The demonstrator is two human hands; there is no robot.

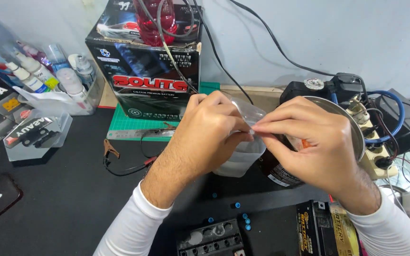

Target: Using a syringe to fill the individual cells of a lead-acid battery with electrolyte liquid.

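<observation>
Pinching at the middle of the frame, the left hand [209, 130] and the right hand [312, 142] meet on a clear plastic container [243, 159], fingers of both drawn together and clamped on its thin transparent rim or film at the top. The container sits low between the two hands, just above the black mat [58, 194]. Behind the right hand a round metal bowl [352, 125] shows its rim. At upper centre stands a black battery box [150, 71] with a red bottle [155, 19] on top. Toward the lower edge lie small blue caps [246, 221] beside a black battery top [212, 239]. Clear bins of bottles [58, 80] fill the upper left.
</observation>
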